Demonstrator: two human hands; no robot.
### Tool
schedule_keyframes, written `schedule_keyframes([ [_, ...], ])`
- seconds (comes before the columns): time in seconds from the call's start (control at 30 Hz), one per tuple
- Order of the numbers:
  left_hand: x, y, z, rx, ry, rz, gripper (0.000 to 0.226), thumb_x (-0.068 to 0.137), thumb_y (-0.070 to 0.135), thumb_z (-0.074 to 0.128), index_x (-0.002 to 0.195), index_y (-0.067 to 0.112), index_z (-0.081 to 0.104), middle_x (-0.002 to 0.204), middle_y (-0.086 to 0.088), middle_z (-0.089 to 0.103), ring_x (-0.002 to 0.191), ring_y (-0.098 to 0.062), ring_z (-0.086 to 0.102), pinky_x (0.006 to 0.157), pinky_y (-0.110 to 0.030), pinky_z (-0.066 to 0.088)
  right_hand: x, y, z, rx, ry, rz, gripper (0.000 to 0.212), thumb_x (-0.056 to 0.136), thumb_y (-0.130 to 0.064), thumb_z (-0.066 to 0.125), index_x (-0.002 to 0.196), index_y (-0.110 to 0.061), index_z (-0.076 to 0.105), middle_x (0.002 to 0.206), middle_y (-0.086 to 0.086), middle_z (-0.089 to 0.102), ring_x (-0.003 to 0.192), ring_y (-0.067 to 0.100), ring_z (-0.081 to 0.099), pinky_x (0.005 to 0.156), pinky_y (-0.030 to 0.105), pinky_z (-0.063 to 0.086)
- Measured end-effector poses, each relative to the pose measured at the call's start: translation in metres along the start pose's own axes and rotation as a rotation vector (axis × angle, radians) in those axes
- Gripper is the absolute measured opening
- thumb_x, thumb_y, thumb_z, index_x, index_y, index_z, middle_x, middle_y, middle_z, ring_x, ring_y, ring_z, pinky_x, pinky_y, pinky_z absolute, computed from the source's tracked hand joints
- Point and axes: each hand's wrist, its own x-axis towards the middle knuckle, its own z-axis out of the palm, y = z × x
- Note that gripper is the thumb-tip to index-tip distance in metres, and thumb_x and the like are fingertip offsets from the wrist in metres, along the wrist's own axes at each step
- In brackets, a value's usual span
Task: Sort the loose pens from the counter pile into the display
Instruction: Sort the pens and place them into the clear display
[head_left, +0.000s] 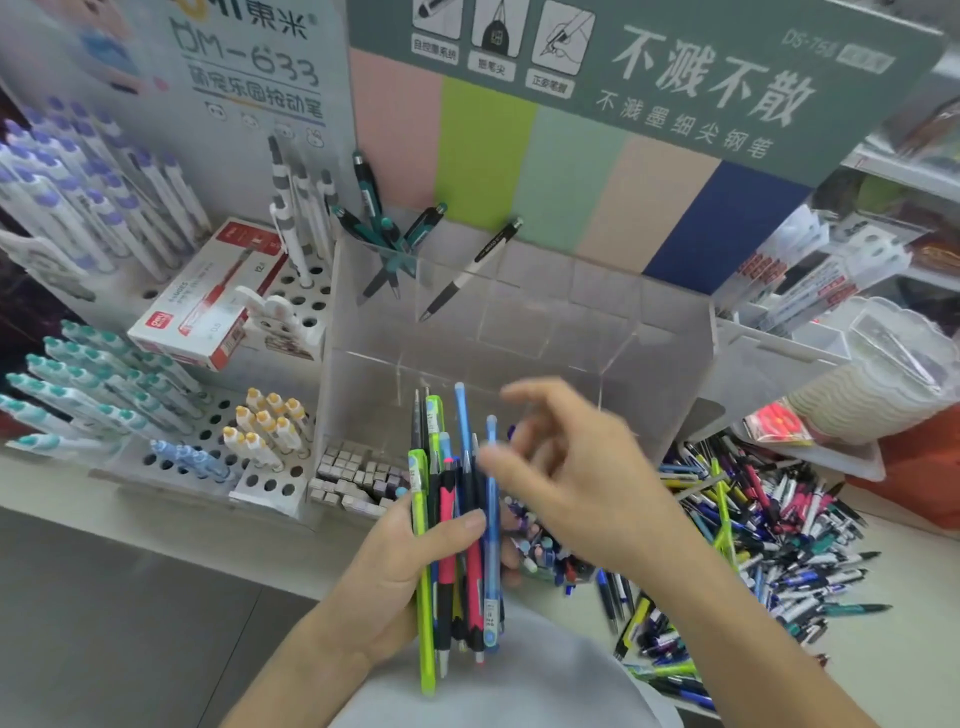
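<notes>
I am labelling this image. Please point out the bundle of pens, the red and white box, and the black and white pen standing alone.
bundle of pens (457, 525): head view, middle
red and white box (208, 296): head view, top face
black and white pen (470, 270): head view, barrel

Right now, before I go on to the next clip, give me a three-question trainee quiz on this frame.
1. True or false: the clear display already holds some pens.
2. Which hand grips the pen bundle? A) left hand B) right hand
3. Fill in: the loose pen pile lies to the person's ____ of the bundle.

Key: 1 true; 2 A; 3 right.
</notes>
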Motion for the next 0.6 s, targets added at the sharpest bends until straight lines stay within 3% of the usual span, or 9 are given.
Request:
schedule_keyframes([
  [0.07, -0.002, -0.001, -0.001, -0.043, -0.064, -0.024, 0.055, 0.067, 0.028, 0.090, 0.115, 0.007, 0.072, 0.098, -0.025, 0.070, 0.087, -0.037, 0.070, 0.086, -0.054, 0.057, -0.017, 0.020, 0.010, 0.118, -0.132, 0.152, 0.036, 0.087, -0.035, 0.077, 0.120, -0.030, 0.063, 0.089, -0.005, 0.066, 0.063, 0.010, 0.063, 0.065, 0.033, 0.057],
  [0.17, -0.004, -0.005, 0.002, -0.080, -0.120, -0.062, 0.044, 0.078, 0.017, 0.078, 0.121, 0.009, 0.069, 0.112, -0.027, 0.069, 0.098, -0.039, 0.070, 0.083, -0.050, 0.057, -0.027, 0.029, 0.014, 0.331, -0.035, 0.171, 0.017, 0.089, -0.017, 0.076, 0.104, -0.026, 0.071, 0.082, 0.002, 0.068, 0.068, 0.020, 0.064, 0.066, 0.033, 0.057],
  [0.27, -0.002, -0.007, 0.002, 0.084, 0.012, -0.075, 0.031, 0.078, 0.013, 0.070, 0.109, 0.016, 0.075, 0.112, -0.023, 0.071, 0.101, -0.039, 0.071, 0.080, -0.046, 0.059, -0.032, 0.032, 0.011, 0.349, 0.027, 0.178, 0.019, 0.093, -0.013, 0.070, 0.107, -0.026, 0.071, 0.088, 0.000, 0.072, 0.081, 0.018, 0.068, 0.070, 0.029, 0.059],
  [0.37, 0.002, -0.010, -0.004, 0.233, 0.086, -0.076, 0.044, 0.072, 0.018, 0.077, 0.115, 0.012, 0.068, 0.110, -0.020, 0.073, 0.103, -0.039, 0.070, 0.088, -0.051, 0.056, -0.029, 0.034, 0.010, 0.371, 0.078, 0.241, 0.016, 0.095, -0.015, 0.065, 0.106, -0.027, 0.068, 0.091, 0.000, 0.072, 0.085, 0.018, 0.070, 0.075, 0.035, 0.061],
  [0.47, 0.003, -0.011, -0.005, 0.334, 0.035, -0.071, 0.062, 0.071, 0.026, 0.083, 0.125, 0.007, 0.060, 0.111, -0.019, 0.073, 0.103, -0.040, 0.069, 0.095, -0.057, 0.052, -0.023, 0.036, 0.012, 0.373, 0.089, 0.260, 0.013, 0.093, -0.021, 0.070, 0.105, -0.027, 0.069, 0.091, 0.007, 0.072, 0.084, 0.025, 0.069, 0.073, 0.041, 0.060],
  [0.53, 0.003, -0.011, -0.002, 0.341, -0.021, -0.093, 0.059, 0.076, 0.023, 0.081, 0.125, 0.002, 0.057, 0.102, -0.021, 0.073, 0.091, -0.042, 0.071, 0.086, -0.056, 0.056, -0.019, 0.034, 0.013, 0.389, 0.060, 0.232, 0.015, 0.092, -0.023, 0.072, 0.107, -0.023, 0.071, 0.091, 0.018, 0.070, 0.075, 0.025, 0.067, 0.062, 0.032, 0.058],
  [0.6, 0.003, -0.011, 0.000, 0.345, -0.043, -0.119, 0.052, 0.080, 0.017, 0.078, 0.123, 0.000, 0.055, 0.096, -0.019, 0.073, 0.085, -0.042, 0.072, 0.075, -0.050, 0.060, -0.014, 0.030, 0.011, 0.406, 0.018, 0.214, 0.012, 0.092, -0.022, 0.072, 0.103, -0.016, 0.073, 0.085, 0.025, 0.065, 0.064, 0.013, 0.060, 0.056, 0.017, 0.051],
])
